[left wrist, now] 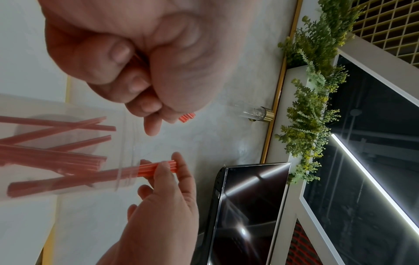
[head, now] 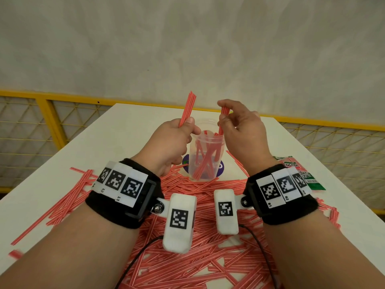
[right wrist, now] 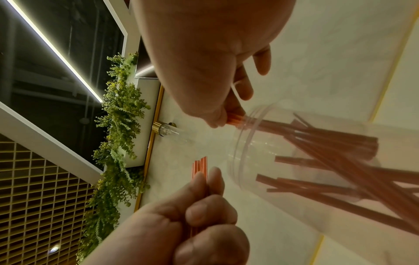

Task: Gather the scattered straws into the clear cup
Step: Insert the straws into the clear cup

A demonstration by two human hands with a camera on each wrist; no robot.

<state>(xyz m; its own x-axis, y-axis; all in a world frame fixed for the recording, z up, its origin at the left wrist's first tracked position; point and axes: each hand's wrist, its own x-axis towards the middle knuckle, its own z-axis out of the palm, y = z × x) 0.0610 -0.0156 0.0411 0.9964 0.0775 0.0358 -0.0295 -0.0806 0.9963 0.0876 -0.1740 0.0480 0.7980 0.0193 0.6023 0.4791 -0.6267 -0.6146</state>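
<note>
A clear plastic cup (head: pixel 208 152) stands upright on the white table (head: pixel 129 130), with several red-and-white straws leaning inside it. My left hand (head: pixel 177 138), just left of the cup's rim, grips a bundle of straws (head: pixel 187 109) that sticks up and away. My right hand (head: pixel 237 126) is above the rim and pinches a smaller bundle (head: pixel 223 122) whose lower ends dip into the cup. In the right wrist view the cup (right wrist: pixel 317 161) lies ahead of my right hand (right wrist: pixel 222 100). The left wrist view shows my left hand (left wrist: pixel 136 68) curled round straws.
A thick pile of loose straws (head: pixel 198 236) covers the table's near half, under both forearms. A green and red packet (head: pixel 304 174) lies at the right. A blue-purple round mat (head: pixel 219 166) sits under the cup. Yellow railing (head: pixel 62 122) borders the table's far side.
</note>
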